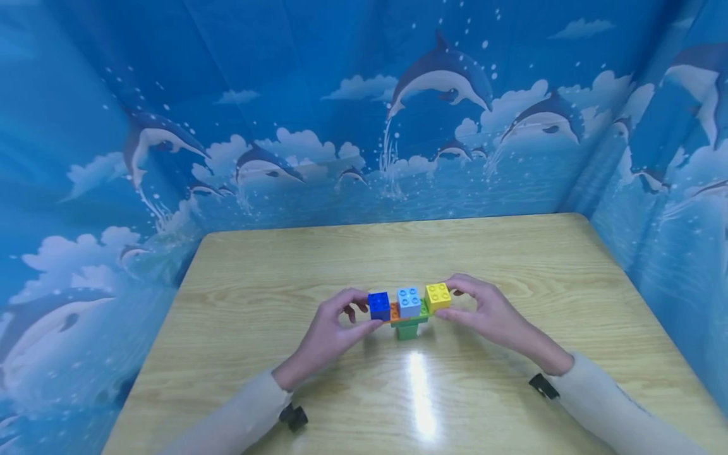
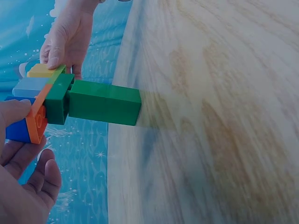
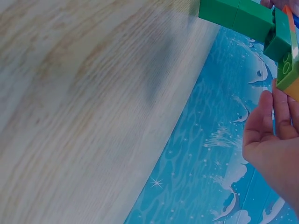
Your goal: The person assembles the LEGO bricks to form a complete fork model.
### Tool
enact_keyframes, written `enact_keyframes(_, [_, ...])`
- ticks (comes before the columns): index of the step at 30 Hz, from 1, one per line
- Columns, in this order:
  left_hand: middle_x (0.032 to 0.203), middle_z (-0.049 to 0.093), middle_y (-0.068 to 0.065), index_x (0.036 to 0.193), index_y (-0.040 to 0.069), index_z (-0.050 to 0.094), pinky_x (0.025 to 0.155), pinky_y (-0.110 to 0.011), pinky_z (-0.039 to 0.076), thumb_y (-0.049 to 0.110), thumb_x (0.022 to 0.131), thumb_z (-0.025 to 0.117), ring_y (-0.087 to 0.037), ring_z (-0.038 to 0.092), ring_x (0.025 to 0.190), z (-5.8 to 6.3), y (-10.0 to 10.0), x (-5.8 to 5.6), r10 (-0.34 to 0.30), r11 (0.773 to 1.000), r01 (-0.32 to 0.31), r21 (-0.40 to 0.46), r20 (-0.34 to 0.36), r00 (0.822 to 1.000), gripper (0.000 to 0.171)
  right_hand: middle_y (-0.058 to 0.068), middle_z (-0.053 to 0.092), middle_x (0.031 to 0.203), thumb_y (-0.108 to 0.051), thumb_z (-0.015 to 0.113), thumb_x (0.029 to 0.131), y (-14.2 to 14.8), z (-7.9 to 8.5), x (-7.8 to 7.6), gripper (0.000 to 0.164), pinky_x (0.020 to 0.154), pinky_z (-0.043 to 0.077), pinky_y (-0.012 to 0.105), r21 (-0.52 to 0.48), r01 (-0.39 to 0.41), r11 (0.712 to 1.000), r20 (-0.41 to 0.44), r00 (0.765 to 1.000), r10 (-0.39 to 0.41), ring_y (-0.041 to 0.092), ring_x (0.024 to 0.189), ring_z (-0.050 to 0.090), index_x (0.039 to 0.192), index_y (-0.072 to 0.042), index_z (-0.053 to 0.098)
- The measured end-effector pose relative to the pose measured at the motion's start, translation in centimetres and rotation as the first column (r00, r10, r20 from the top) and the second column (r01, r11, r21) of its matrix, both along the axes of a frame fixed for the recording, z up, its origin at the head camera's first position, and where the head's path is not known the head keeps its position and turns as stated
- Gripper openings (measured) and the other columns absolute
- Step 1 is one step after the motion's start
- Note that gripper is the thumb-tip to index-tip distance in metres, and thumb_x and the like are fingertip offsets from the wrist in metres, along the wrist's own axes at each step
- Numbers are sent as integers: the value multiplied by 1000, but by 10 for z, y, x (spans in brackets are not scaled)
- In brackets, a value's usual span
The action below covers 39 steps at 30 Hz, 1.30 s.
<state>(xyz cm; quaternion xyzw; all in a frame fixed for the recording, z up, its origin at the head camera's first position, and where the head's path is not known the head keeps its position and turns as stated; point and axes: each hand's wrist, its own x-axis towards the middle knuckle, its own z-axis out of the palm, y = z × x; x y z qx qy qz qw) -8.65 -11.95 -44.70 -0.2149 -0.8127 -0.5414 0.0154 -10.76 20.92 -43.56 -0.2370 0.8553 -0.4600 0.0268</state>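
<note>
A small tower of toy building bricks stands on the table, its green base bricks (image 2: 105, 101) reaching down to the wood. Across the top lie an orange plate (image 2: 37, 119) and a light green plate (image 3: 286, 70). On them sit a dark blue brick (image 1: 379, 306) at the left, a light blue brick (image 1: 409, 302) in the middle and a yellow brick (image 1: 438, 297) at the right. My left hand (image 1: 338, 325) pinches the dark blue brick between thumb and fingers. With thumb and fingertips, my right hand (image 1: 483, 306) pinches the yellow brick.
The wooden table (image 1: 273, 272) spreads out around the tower. Behind it and at both sides hangs a blue curtain (image 1: 318, 126) printed with dolphins and clouds. Dark straps (image 1: 294, 417) sit at both sleeve cuffs.
</note>
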Motion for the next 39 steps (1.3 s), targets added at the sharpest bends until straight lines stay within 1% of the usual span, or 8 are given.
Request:
enact_keyframes(6, [113,72,2,127,9,74,81,-42,61,8,88,92,-38,69,105,-1,-2,0,-17,1000,17,-13,-33,999,43,-7,73,124,-16,91,91,0,-2,2,40,98,55,63,-10,6,1000,-5,1000,-6,21,115,66,127,-15,76])
enact_keyframes(12, [110,70,4,121,11,73,81,-47,61,9,87,93,-39,68,102,1,-4,0,-39,999,37,-30,-61,997,39,-6,74,123,-13,92,89,0,-2,4,41,98,55,63,-13,7,1000,-3,1000,-7,21,114,67,127,-14,76])
enact_keyframes(17, [110,71,3,120,10,73,79,-52,61,9,87,94,-38,68,100,-1,-4,-1,-42,998,38,-49,-90,995,39,-6,75,121,-12,92,88,-1,-2,5,40,97,57,60,-13,10,1000,-38,999,-10,19,112,68,126,-13,77])
enact_keyframes(23, [108,72,4,119,10,74,79,-51,61,7,85,94,-38,68,97,0,-5,-3,-35,998,30,-64,-85,996,39,-9,76,118,-8,93,85,-2,-3,4,42,95,59,58,-6,1,1000,-87,996,-1,17,109,69,125,-12,77])
enact_keyframes(27, [108,73,4,118,10,74,78,-53,60,7,86,94,-39,68,95,0,-6,-4,-47,997,42,-57,-79,996,38,-9,75,118,-10,93,86,-1,-1,1,41,95,58,60,12,-15,1000,-66,998,16,17,109,69,123,-14,78])
enact_keyframes(31, [109,74,5,118,10,75,78,-53,60,9,86,94,-38,68,94,-1,-6,-4,-52,997,48,-58,-80,995,37,-11,74,117,-11,94,86,1,0,-1,40,94,58,60,16,-18,1000,-32,999,19,17,109,69,121,-17,78])
enact_keyframes(34, [109,74,5,118,10,75,78,-53,60,9,86,94,-37,69,94,-2,-5,-4,-47,997,42,-59,-83,995,37,-10,74,117,-12,93,87,1,-2,0,39,94,58,59,9,-19,1000,-26,999,19,17,109,68,122,-16,78])
enact_keyframes(39, [108,73,2,118,8,74,78,-54,61,7,86,94,-36,70,96,-1,-3,-3,-41,997,34,-68,-98,994,38,-9,74,117,-11,92,88,1,-2,2,39,93,59,59,-3,-28,1000,-50,998,27,16,108,68,124,-13,77])
